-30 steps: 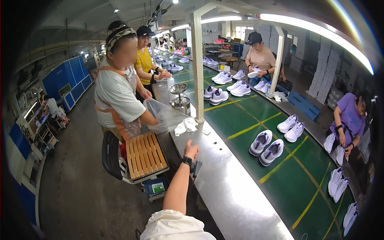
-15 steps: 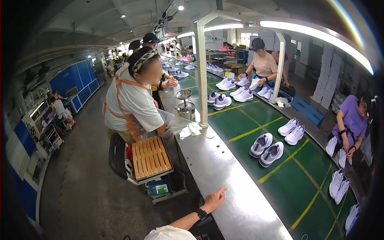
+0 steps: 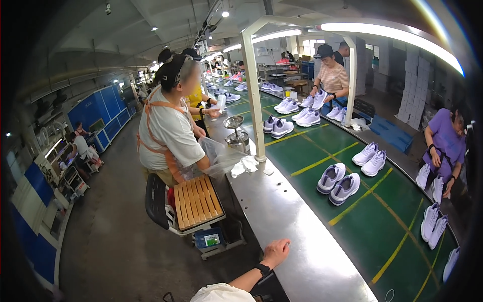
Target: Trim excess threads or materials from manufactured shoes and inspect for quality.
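My left hand (image 3: 276, 253), with a black watch on its wrist, is at the near end of the metal bench (image 3: 294, 211), over its left edge. Its fingers are curled in and closed, and I see nothing held in them. My right hand is out of view. The nearest pair of white and purple sneakers (image 3: 338, 184) stands on the green conveyor belt (image 3: 322, 236), beyond the bench and apart from my hand. Another white pair (image 3: 369, 159) stands just past it.
A slatted wooden stool seat (image 3: 197, 202) stands left of the bench. A co-worker in an orange apron (image 3: 166, 131) handles clear plastic beside a metal dispenser (image 3: 236, 138) and white cloths (image 3: 245, 166). A white post (image 3: 255, 100) rises at the belt. Co-workers across the belt handle sneakers.
My left hand has curled its stretched finger in and turned slightly. The person in the striped top has lifted a shoe higher. The view has shifted a little.
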